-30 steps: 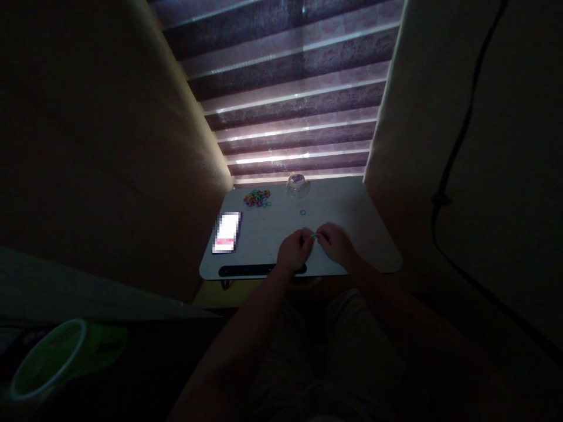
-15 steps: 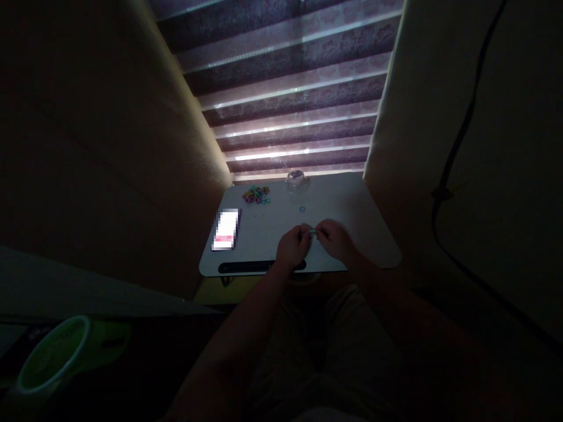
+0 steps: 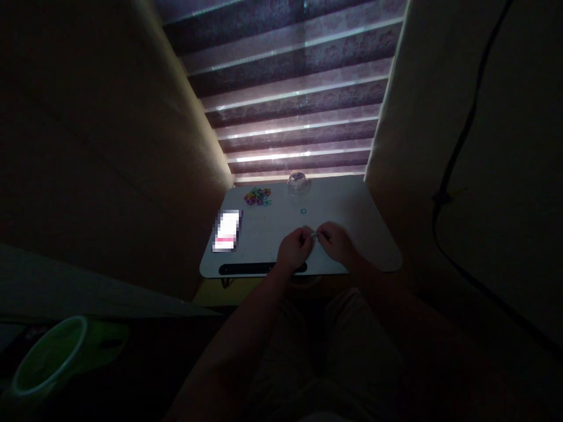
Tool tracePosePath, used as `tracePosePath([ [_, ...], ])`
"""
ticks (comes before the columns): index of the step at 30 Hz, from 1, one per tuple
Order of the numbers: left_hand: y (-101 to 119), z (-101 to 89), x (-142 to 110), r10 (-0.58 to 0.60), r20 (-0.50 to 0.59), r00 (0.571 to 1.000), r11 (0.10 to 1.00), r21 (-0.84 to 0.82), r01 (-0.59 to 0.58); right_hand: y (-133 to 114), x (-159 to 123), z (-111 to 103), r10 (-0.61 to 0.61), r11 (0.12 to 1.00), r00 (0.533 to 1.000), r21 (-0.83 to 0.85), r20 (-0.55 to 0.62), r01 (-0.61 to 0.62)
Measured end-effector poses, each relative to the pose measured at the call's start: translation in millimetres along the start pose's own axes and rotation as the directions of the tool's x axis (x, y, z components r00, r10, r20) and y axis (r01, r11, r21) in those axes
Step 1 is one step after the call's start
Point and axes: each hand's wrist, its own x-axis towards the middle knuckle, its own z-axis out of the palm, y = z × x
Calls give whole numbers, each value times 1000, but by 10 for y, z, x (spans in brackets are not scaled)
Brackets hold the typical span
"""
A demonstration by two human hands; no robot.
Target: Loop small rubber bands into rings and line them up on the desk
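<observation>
Holds a pale-green band (image 3: 314,235) at the near middle of the white table (image 3: 347,202), spanning the small gap between 2 sets of fingertips (too tiny and dim to make out as a full loop). Pinches 1 end in the left hand (image 3: 294,249), with thumb and fingers drawn in tight. Pinches the other end in the right hand (image 3: 335,241), curled just as narrowly and all but meeting the left at the tips. Cannot tell whether either hand rests on the surface.

Has 1 loose blue-green ring (image 3: 303,211) lying flat, a little beyond the fingertips. Farther back, has a clear rounded jar (image 3: 298,184) near the far edge. Toward the far left corner, has a heap of small rings (image 3: 257,197) in yellow, pink, purple and green. Nearer, by the left edge, has a phone (image 3: 227,231) lying with screen up, lit white with a pink strip (pixelated past reading). Along the near edge, has a long black slot (image 3: 244,269), partly covered by the left wrist.

Faces a pleated, floral-patterned blind (image 3: 281,111), crossed by bright bands of light and set between 2 dark walls. At right, has a black cord (image 3: 471,117) running downward; low at left, a green basket (image 3: 97,340) with a pale rim.
</observation>
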Motion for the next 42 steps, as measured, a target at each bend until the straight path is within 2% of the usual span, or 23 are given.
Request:
tracePosePath([
  [11,24,-1,4,-11,-35,999,1000,11,11,-39,4,-8,2,1000,1000,-11,-22,-2],
  [17,28,-8,-3,-1,-28,1000,1000,-18,0,-67,-4,-18,26,1000,999,-13,-25,-26],
  [24,14,-1,3,1,-36,999,1000,-1,-2,-48,4,-10,-14,999,999,-34,-34,12],
  [30,21,-1,3,1,-39,999,1000,-1,-1,-40,-1,3,12,1000,999,-3,-35,-12],
  [37,-4,7,-7,11,-48,999,1000,-23,-12,-43,-1,-11,-13,999,999,-30,-39,12],
  [42,27,-15,-9,-14,-31,999,1000,-23,13,-36,-1,-8,-5,999,1000,-35,-31,3],
])
